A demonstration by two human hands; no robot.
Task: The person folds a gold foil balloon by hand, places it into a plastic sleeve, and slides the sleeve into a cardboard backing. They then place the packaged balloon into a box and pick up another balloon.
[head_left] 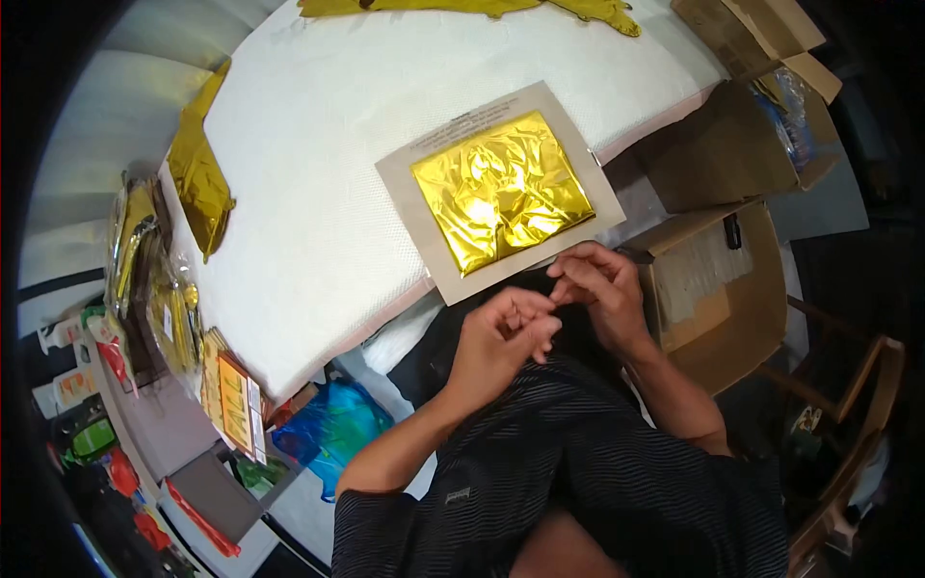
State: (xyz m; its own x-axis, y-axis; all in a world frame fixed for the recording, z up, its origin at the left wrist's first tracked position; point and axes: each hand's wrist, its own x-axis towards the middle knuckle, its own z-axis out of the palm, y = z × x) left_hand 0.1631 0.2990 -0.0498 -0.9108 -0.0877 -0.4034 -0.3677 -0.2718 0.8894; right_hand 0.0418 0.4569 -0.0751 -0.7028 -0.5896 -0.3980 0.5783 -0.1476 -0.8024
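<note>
A folded sheet of shiny gold foil lies on a grey-beige card with small printed text along its far edge. The card rests at the near edge of the white table. Just below it, in front of the dark striped shirt, my left hand has its fingers curled and pinched. Close beside it, my right hand is also closed, thumb against fingers. The fingertips of both hands nearly meet. Whatever they hold, if anything, is too small to make out.
The white table has gold foil pieces at its left and far edges. Open cardboard boxes stand at the right, near a wooden chair. Packaged foil items, a printed sign and a blue bag are at the left.
</note>
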